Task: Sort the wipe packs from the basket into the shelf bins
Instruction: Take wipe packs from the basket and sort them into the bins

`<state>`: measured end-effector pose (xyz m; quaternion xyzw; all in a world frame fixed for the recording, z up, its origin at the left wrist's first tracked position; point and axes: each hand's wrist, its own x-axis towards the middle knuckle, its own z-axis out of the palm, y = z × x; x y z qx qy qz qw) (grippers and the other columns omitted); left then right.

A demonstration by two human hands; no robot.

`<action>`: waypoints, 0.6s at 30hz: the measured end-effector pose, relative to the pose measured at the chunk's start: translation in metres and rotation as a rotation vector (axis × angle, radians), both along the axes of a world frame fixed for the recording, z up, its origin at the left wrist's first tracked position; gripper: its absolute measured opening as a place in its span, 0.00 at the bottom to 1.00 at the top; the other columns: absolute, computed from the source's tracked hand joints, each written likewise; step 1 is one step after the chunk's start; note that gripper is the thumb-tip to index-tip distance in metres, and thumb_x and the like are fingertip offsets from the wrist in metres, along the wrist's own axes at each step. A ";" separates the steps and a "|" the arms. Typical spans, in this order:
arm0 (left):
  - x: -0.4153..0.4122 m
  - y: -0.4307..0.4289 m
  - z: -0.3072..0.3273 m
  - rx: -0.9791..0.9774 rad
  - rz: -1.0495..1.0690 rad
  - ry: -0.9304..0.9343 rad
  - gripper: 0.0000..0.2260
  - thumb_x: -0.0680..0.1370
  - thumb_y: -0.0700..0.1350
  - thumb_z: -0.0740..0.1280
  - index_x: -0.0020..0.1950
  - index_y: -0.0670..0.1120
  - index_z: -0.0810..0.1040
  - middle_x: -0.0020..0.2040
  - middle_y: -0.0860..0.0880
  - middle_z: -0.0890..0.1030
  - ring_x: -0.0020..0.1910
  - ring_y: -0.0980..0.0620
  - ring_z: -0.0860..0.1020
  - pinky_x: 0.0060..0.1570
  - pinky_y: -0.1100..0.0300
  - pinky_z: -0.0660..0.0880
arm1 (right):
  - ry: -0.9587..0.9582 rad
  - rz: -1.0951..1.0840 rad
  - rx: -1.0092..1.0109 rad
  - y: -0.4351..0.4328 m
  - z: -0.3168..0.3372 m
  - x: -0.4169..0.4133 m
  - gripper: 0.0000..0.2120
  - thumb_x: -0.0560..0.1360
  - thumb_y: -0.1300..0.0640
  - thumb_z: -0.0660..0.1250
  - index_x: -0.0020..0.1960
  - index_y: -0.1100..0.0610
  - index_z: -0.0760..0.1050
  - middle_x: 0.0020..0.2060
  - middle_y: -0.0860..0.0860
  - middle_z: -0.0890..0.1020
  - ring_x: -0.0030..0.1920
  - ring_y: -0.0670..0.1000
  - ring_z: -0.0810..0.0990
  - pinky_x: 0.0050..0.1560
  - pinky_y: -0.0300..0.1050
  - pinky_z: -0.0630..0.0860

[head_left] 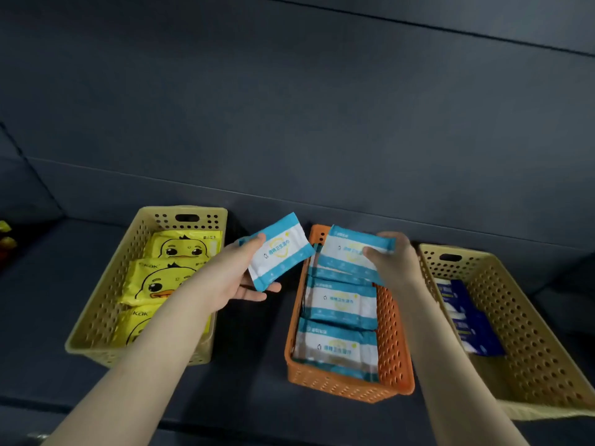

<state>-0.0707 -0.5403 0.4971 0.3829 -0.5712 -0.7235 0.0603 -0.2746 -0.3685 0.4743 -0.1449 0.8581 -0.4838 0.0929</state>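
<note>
My left hand (236, 278) holds a blue-and-white wipe pack (279, 251) in the air, between the left yellow bin (96, 317) and the orange bin (394, 349). My right hand (394, 262) grips another blue-and-white wipe pack (349, 252) over the far end of the orange bin, resting on the packs below. The orange bin holds several matching blue-and-white packs (343, 305) in a row. Yellow duck-print packs (154, 281) fill the left yellow bin. Dark blue packs (467, 320) lie in the right yellow bin (531, 349).
The three bins stand side by side on a dark grey shelf (248, 381) with a dark back wall (289, 123). Some yellow and red items (6, 239) show at the far left edge. The basket is out of sight.
</note>
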 end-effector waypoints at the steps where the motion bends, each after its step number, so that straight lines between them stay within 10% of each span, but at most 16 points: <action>1: -0.003 -0.003 -0.001 -0.005 0.013 -0.003 0.16 0.81 0.59 0.59 0.62 0.50 0.73 0.48 0.45 0.85 0.42 0.44 0.85 0.29 0.58 0.78 | -0.011 0.031 0.044 -0.008 -0.004 -0.002 0.17 0.73 0.57 0.71 0.59 0.55 0.71 0.47 0.51 0.79 0.40 0.46 0.78 0.34 0.39 0.75; 11: -0.012 -0.031 -0.009 0.070 0.014 0.093 0.17 0.80 0.59 0.59 0.63 0.50 0.72 0.50 0.46 0.85 0.44 0.43 0.85 0.27 0.60 0.77 | -0.033 0.022 0.196 -0.028 -0.037 -0.007 0.19 0.75 0.56 0.70 0.63 0.55 0.68 0.43 0.50 0.76 0.36 0.47 0.74 0.35 0.42 0.70; 18: -0.016 -0.033 -0.019 0.107 0.011 0.149 0.16 0.81 0.57 0.60 0.63 0.50 0.73 0.50 0.46 0.85 0.41 0.44 0.85 0.24 0.62 0.75 | 0.339 0.057 0.448 -0.026 -0.052 -0.002 0.18 0.75 0.51 0.70 0.63 0.53 0.74 0.67 0.56 0.66 0.69 0.58 0.64 0.71 0.50 0.60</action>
